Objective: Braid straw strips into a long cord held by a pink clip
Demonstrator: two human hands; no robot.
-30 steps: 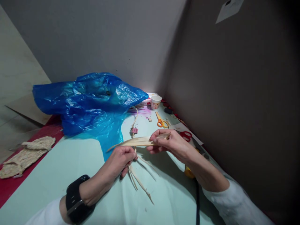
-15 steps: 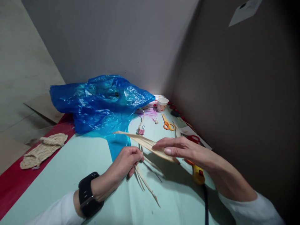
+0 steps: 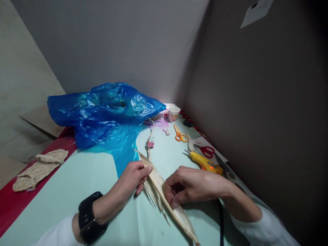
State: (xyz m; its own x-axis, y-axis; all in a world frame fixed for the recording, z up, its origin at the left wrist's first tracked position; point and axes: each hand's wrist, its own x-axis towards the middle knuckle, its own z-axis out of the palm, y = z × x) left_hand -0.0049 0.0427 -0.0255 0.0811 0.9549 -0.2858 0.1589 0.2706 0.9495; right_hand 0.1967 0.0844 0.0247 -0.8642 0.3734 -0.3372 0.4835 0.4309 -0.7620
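A long pale strip of dried husk (image 3: 182, 218) slants from the middle of the table down towards the front edge. My left hand (image 3: 137, 174) pinches its upper part, thumb on top. Thinner husk strands (image 3: 153, 194) hang from under that hand, beneath the strip. My right hand (image 3: 191, 186) has its fingers curled against the strip's right edge, gripping it partway down. Beyond my left hand, a plaited cord (image 3: 151, 129) runs up the table with a pink binder clip (image 3: 150, 145) on it; where cord and strands meet is hidden.
A crumpled blue plastic bag (image 3: 107, 116) covers the back left. To the right lie a yellow glue gun (image 3: 206, 162), red-handled scissors (image 3: 207, 151) and orange scissors (image 3: 180, 136). A paper cup (image 3: 174, 113) stands behind. A woven sole (image 3: 41, 169) rests at far left.
The husk strip has swung from lying across to slanting down towards me, and my left hand now pinches it too. My right hand has moved lower and curled its fingers, uncovering the glue gun.
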